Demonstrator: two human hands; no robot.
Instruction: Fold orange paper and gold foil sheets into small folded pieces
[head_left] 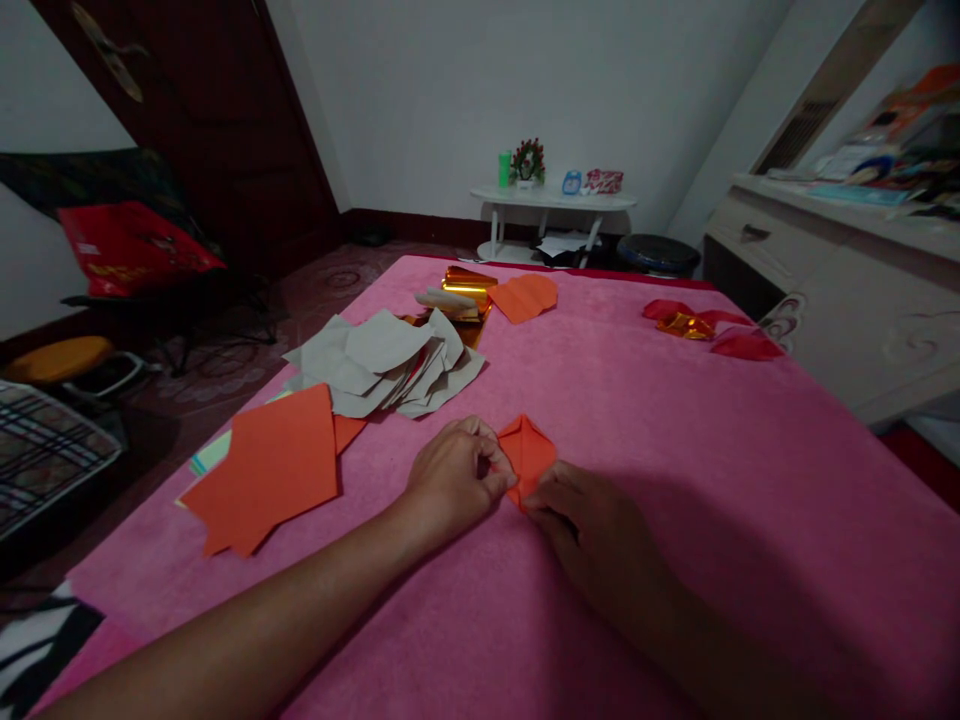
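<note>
A small folded piece of orange paper (528, 447) lies on the pink cloth between my hands, with creases and turned-in edges showing. My left hand (461, 470) pinches its left lower edge between thumb and fingers. At the lower right edge, my right hand (581, 510) has its thumb and fingers closed on the same paper near the bottom tip. Left of my left arm lie larger cut sheets of orange paper (281, 470). Beyond my left hand is a loose pile of grey paper pieces (390, 360).
The pink cloth (675, 420) covers the table. A gold foil roll (469, 285) and a rounded orange paper cutout (525, 297) lie at the far side. Red and gold wrapped scraps (686, 325) lie at far right. A white side table (555, 198) stands by the wall.
</note>
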